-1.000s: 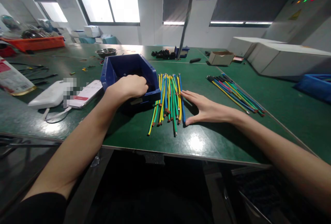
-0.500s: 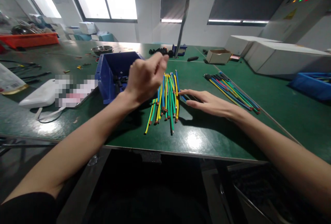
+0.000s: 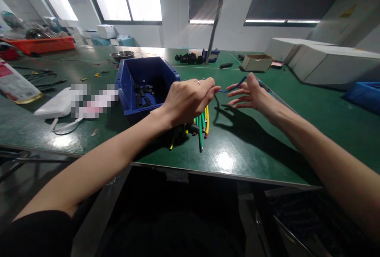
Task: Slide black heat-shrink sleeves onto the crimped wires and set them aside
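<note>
A short blue wire [image 3: 236, 86] stretches in a curve between my two hands above the table. My left hand [image 3: 191, 101] is closed, pinching one end of it between thumb and forefinger. At the wire's other end, my right hand [image 3: 252, 95] holds it near the thumb, the other fingers loosely spread. Beneath my left hand lies a pile of green and yellow wires [image 3: 207, 124] with bare copper ends, partly covered. A small black piece [image 3: 193, 128] shows just under that hand; I cannot tell whether it is held.
A blue bin [image 3: 127, 91] with black parts stands left of the pile. Farther left are a white power bank [image 3: 55, 102] and an orange tray [image 3: 44, 46]. At the back sits a small cardboard box [image 3: 257, 63]; white boxes [image 3: 335, 65] and another blue bin [image 3: 363, 99] are on the right.
My left hand has moved right and down over the wire pile. My right hand has lifted from beside the pile and shifted right, and a blue wire now spans both hands.
</note>
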